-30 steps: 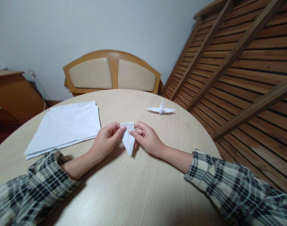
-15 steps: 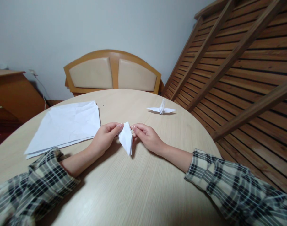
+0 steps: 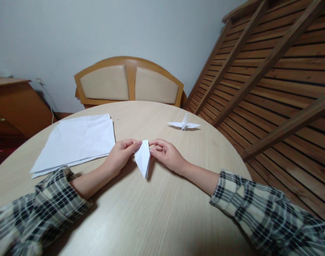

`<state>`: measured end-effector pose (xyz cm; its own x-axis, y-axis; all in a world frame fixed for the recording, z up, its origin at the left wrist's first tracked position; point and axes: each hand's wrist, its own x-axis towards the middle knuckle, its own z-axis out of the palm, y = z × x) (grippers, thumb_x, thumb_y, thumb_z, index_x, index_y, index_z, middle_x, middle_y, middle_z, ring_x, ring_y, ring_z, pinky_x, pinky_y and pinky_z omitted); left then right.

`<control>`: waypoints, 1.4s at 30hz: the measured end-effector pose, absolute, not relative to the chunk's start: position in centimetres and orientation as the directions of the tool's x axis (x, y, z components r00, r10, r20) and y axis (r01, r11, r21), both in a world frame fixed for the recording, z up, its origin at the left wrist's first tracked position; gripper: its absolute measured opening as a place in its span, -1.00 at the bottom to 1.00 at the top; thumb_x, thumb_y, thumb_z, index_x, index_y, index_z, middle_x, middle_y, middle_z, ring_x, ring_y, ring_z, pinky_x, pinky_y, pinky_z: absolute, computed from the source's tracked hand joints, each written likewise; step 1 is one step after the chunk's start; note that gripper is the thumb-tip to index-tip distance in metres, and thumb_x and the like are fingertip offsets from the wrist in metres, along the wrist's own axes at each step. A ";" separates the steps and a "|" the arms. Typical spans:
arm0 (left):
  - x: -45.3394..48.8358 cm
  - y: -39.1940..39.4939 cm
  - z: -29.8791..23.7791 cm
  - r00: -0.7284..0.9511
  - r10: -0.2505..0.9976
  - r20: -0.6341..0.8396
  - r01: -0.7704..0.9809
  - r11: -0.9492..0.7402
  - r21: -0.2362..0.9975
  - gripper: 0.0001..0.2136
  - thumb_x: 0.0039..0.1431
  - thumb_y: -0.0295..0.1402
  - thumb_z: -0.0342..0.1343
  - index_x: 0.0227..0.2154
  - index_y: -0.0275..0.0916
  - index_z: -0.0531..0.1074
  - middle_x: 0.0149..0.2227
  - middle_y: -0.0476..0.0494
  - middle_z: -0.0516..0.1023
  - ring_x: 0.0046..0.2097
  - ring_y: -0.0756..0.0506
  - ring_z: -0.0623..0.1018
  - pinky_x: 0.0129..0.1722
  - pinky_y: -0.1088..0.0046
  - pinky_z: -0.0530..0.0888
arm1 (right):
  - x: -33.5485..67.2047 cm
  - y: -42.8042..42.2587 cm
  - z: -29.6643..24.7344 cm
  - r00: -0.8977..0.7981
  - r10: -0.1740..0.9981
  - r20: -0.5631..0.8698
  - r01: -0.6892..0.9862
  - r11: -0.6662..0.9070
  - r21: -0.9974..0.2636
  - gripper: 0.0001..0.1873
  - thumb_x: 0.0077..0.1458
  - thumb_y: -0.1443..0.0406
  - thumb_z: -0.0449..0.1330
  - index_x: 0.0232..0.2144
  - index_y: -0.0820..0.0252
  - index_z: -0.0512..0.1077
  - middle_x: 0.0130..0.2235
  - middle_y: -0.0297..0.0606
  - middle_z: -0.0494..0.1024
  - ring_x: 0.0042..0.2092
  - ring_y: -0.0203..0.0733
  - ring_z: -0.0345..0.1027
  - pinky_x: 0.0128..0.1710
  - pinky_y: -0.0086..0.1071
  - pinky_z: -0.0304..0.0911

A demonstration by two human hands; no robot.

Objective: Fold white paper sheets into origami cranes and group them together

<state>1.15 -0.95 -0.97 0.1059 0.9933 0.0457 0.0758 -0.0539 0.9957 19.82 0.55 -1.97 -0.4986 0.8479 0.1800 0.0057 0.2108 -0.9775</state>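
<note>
A small folded white paper piece (image 3: 143,159) with a point facing down stands on edge at the middle of the round table (image 3: 157,213). My left hand (image 3: 121,153) pinches its upper left corner. My right hand (image 3: 165,153) pinches its upper right edge. Both hands have their fingers closed on the paper and rest close together just above the tabletop. Plaid sleeves cover both forearms.
A stack of white paper sheets (image 3: 75,141) lies on the table's left. A finished white paper crane (image 3: 184,123) sits at the far right of the table. A wooden chair (image 3: 129,83) stands behind the table; a slatted wooden panel (image 3: 271,78) leans on the right.
The folded piece has been turned from lying flat and facing me to standing on edge between the fingers. Both hands stay in about the same place.
</note>
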 end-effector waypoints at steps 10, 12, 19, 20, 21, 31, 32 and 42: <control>1.2 -1.0 -0.7 0.158 0.987 0.034 0.125 -0.054 0.991 -0.70 0.02 -0.10 0.19 -0.52 -0.27 0.49 -0.57 -0.02 0.45 -0.53 0.00 0.33 -0.53 0.50 0.21 | 20.5 -0.4 -1.0 -0.469 0.705 0.532 0.257 0.686 -0.681 -0.77 0.09 0.40 0.17 -0.20 0.04 0.49 0.05 -0.19 0.30 0.00 -0.16 0.32 -0.04 -0.18 0.38; 1.3 -1.1 -0.6 0.166 0.986 0.027 0.133 -0.049 0.990 -0.71 0.02 -0.10 0.19 -0.53 -0.26 0.49 -0.58 -0.02 0.44 -0.53 0.00 0.32 -0.54 0.50 0.20 | 20.6 -0.3 -1.0 -0.469 0.667 0.580 0.288 0.736 -0.613 -0.84 0.11 0.38 0.18 -0.28 0.06 0.51 0.06 -0.19 0.30 0.07 -0.12 0.27 0.04 -0.11 0.33; 1.4 -1.0 -0.9 0.211 0.976 0.044 0.029 -0.051 0.998 -0.72 0.07 -0.15 0.14 -0.60 -0.24 0.45 -0.59 -0.02 0.40 -0.53 0.00 0.30 -0.50 0.47 0.25 | 20.4 0.0 -1.0 -0.417 0.701 0.579 0.248 0.701 -0.669 -0.88 0.11 0.40 0.16 -0.37 0.13 0.49 -0.09 -0.19 0.38 0.00 -0.17 0.31 -0.09 -0.24 0.35; 1.3 -1.0 -1.0 0.228 0.972 0.054 0.022 -0.060 0.998 -0.74 0.08 -0.17 0.14 -0.57 -0.24 0.46 -0.59 -0.02 0.40 -0.52 0.00 0.31 -0.48 0.47 0.26 | 20.3 0.0 -0.9 -0.402 0.725 0.559 0.246 0.674 -0.697 -0.89 0.11 0.39 0.16 -0.39 0.14 0.48 -0.10 -0.20 0.39 -0.04 -0.19 0.33 -0.14 -0.27 0.35; 1.3 -1.0 -1.1 0.242 0.968 0.066 0.024 -0.074 0.997 -0.75 0.10 -0.18 0.12 -0.55 -0.24 0.48 -0.58 -0.02 0.40 -0.52 0.00 0.31 -0.48 0.47 0.26 | 20.3 0.0 -0.8 -0.385 0.750 0.538 0.243 0.645 -0.724 -0.91 0.12 0.37 0.17 -0.41 0.15 0.47 -0.13 -0.20 0.40 -0.08 -0.20 0.34 -0.18 -0.30 0.35; 1.3 -1.1 -1.0 0.321 0.939 0.120 0.125 -0.167 0.978 -0.66 0.18 -0.09 0.04 -0.52 -0.25 0.41 -0.61 0.04 0.31 -0.54 0.02 0.27 -0.52 0.50 0.21 | 19.4 0.5 -1.7 -0.252 0.900 0.355 0.070 0.383 -0.921 -0.79 0.04 0.17 0.28 -0.46 0.17 0.40 -0.36 -0.29 0.48 -0.27 -0.23 0.36 -0.19 -0.30 0.28; 1.3 -1.2 -1.0 0.325 0.938 0.118 0.121 -0.166 0.979 -0.67 0.18 -0.08 0.04 -0.51 -0.25 0.42 -0.60 0.04 0.32 -0.54 0.02 0.29 -0.52 0.50 0.22 | 19.3 0.5 -1.8 -0.243 0.915 0.323 0.037 0.342 -0.939 -0.78 0.01 0.16 0.29 -0.45 0.17 0.39 -0.37 -0.30 0.47 -0.29 -0.24 0.36 -0.22 -0.31 0.29; 1.3 -1.3 -0.9 0.289 0.956 0.048 -0.018 -0.045 0.999 -0.67 0.18 -0.07 0.05 -0.43 -0.25 0.46 -0.46 -0.08 0.51 -0.41 -0.06 0.49 -0.36 0.41 0.44 | 19.4 0.6 -1.6 -0.220 0.925 0.310 0.010 0.319 -0.948 -0.76 -0.02 0.16 0.30 -0.45 0.18 0.36 -0.40 -0.34 0.44 -0.33 -0.27 0.33 -0.27 -0.34 0.27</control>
